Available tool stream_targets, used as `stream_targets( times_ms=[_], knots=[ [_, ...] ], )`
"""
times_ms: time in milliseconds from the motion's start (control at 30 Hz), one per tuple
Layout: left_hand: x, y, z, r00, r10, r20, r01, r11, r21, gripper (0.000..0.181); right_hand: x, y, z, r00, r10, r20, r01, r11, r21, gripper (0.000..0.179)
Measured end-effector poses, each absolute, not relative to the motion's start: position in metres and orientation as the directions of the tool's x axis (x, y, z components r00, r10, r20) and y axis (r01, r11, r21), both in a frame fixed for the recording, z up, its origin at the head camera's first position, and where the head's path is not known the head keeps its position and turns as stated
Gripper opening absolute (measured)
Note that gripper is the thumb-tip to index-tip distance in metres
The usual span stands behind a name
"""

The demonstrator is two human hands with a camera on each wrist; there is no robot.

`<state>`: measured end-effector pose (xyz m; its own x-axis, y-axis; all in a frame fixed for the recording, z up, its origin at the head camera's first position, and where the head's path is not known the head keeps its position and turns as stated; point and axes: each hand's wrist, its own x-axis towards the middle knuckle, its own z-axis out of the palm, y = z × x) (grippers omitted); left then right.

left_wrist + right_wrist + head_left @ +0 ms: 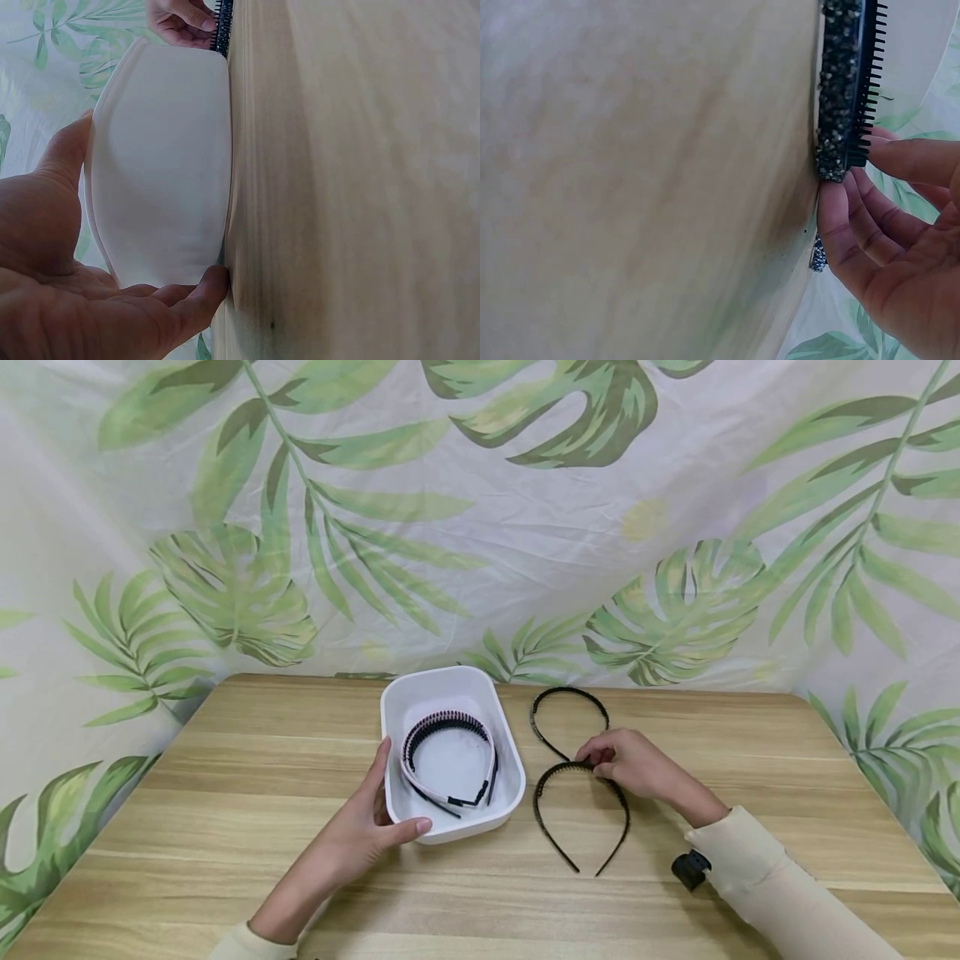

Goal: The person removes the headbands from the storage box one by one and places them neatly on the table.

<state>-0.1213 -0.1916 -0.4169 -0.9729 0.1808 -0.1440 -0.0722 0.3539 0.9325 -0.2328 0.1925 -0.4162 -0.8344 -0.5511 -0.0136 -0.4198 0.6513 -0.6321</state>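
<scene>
My left hand (352, 843) holds a white plastic bin (480, 828) by its left side, thumb at the near corner and fingers along the side. Inside the bin lie several headbands (450, 718), a pale pink one and black toothed ones, nested together. To the right of the bin, my right hand (636, 764) pinches the top of a black toothed headband (567, 767), whose two ends point toward me. Its glittery outer face and row of teeth show in the right wrist view. Just beyond it is another black headband (567, 689), ends toward the right hand.
The wood-grain table (225, 827) extends to both sides and in front of the bin. A leaf-patterned cloth (525, 568) hangs behind its far edge. A small black device (691, 869) sits at the right sleeve's cuff.
</scene>
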Motion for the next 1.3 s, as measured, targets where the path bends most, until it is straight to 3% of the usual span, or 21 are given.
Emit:
stream_targets(
  times_ms=[1300],
  knots=[
    [-0.1208,-0.1907,-0.4138,-0.973,0.174,-0.152,-0.076,0.38,0.922,0.126,-0.2318,0.1913,-0.4155,-0.837,-0.547,-0.019,-0.423,0.668,-0.612,0.024]
  ],
)
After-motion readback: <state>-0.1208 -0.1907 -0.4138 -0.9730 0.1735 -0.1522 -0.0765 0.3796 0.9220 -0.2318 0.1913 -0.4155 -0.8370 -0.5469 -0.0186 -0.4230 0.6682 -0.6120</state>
